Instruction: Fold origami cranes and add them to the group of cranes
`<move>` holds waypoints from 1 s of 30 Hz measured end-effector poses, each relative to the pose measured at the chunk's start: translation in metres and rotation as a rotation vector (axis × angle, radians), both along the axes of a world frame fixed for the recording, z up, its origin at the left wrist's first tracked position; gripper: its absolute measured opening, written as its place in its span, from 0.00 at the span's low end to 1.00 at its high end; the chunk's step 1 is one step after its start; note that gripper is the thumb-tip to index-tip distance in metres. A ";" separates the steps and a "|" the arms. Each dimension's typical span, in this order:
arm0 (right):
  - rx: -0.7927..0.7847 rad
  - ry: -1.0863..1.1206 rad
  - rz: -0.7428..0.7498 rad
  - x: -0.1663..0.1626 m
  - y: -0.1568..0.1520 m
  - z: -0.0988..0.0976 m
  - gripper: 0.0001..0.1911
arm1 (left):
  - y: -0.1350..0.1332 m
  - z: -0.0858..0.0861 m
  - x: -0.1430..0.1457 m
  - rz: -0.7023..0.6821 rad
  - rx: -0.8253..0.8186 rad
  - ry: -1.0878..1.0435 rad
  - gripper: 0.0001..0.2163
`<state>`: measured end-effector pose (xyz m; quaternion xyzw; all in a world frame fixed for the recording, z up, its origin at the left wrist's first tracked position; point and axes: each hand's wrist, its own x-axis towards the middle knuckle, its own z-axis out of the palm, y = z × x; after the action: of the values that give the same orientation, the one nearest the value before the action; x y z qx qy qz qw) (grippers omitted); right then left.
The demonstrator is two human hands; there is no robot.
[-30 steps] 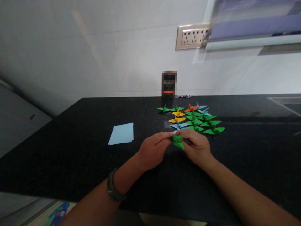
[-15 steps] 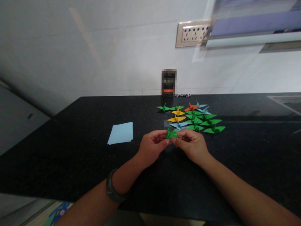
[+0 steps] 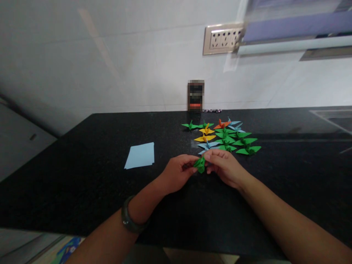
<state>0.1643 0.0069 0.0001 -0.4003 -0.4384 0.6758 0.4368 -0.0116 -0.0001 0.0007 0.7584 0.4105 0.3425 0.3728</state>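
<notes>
A small folded green paper crane (image 3: 200, 165) is held between both hands, above the dark counter. My left hand (image 3: 178, 172) pinches its left side between thumb and fingers. From the right, the fingertips of my right hand (image 3: 224, 165) close on its upper edge. Just beyond the hands stand finished paper cranes in loose rows: several green ones (image 3: 249, 149), two yellow ones (image 3: 205, 138), an orange one (image 3: 221, 124) and light blue ones (image 3: 209, 145). My fingers partly cover the nearest blue crane.
A stack of light blue paper squares (image 3: 140, 156) lies on the black counter (image 3: 82, 176), left of my hands. At the wall stands a small blurred box (image 3: 195, 96), with a beaded string (image 3: 213, 110) beside it. A socket panel (image 3: 223, 39) is on the wall above.
The green paper has been turned and tipped lower between the hands. My right thumb and fingers have shifted to its upper edge. The view has moved slightly.
</notes>
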 end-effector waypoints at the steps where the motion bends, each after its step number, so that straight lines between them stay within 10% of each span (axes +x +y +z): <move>1: -0.024 0.002 0.016 0.001 0.000 0.001 0.09 | 0.001 0.000 -0.001 -0.017 -0.036 -0.011 0.12; 17: -0.031 -0.111 -0.034 0.002 0.001 0.000 0.09 | 0.004 -0.003 0.000 -0.053 -0.507 -0.291 0.10; 25: 0.330 -0.371 -0.146 -0.001 0.001 0.000 0.05 | 0.005 -0.003 0.000 -0.018 -0.558 -0.310 0.09; 30: 0.126 -0.217 0.036 0.002 0.001 0.000 0.09 | 0.006 -0.004 -0.001 -0.044 -0.490 -0.271 0.08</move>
<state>0.1665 0.0078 0.0004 -0.4348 -0.5318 0.6075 0.3987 -0.0121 0.0055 -0.0033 0.6016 0.4112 0.3231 0.6038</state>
